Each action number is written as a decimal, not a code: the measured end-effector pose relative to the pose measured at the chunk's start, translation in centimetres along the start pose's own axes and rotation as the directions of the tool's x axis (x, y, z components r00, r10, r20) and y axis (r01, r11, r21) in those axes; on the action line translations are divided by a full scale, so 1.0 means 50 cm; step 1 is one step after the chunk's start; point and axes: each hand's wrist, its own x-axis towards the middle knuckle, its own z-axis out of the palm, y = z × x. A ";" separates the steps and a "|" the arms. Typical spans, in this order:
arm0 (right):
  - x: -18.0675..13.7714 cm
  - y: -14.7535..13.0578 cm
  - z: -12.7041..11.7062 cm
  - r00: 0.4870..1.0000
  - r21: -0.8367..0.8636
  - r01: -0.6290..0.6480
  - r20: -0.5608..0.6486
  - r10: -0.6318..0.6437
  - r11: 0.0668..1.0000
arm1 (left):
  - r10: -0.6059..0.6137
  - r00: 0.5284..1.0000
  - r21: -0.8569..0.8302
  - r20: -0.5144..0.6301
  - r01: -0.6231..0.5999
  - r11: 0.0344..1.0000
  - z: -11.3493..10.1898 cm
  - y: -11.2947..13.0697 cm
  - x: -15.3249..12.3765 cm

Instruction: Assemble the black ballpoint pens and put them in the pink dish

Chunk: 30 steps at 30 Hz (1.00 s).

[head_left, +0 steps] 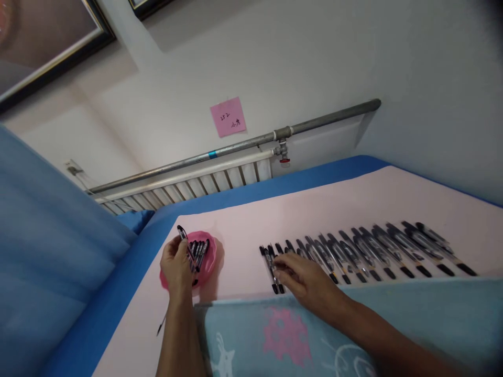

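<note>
Skewing pens near counter's front edge is risked by right hand brushing, grip unclear; pen held in left hand.

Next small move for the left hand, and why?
Probably lower the held pen into the pink dish: the left hand has it at the dish's edge, tilted, its lower part seemingly over the dish, and other pens lie inside.

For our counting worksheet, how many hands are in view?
2: the left hand, holding a pen at the bowl; the right hand, at the row of pens.
</note>
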 end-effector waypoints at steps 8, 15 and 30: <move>-0.001 -0.001 -0.001 1.000 -0.019 0.019 0.019 -0.019 1.000 | 0.024 0.991 0.652 0.133 -0.106 0.751 0.003 -0.050 0.032; -0.003 -0.005 -0.005 0.998 -0.037 0.046 0.043 -0.045 0.998 | 0.063 0.981 0.685 0.184 -0.174 0.708 0.003 -0.037 0.025; 0.016 0.009 -0.043 0.973 -0.063 -0.021 -0.233 0.006 0.998 | -0.016 0.677 0.435 0.736 -0.454 0.778 0.129 -0.044 -0.205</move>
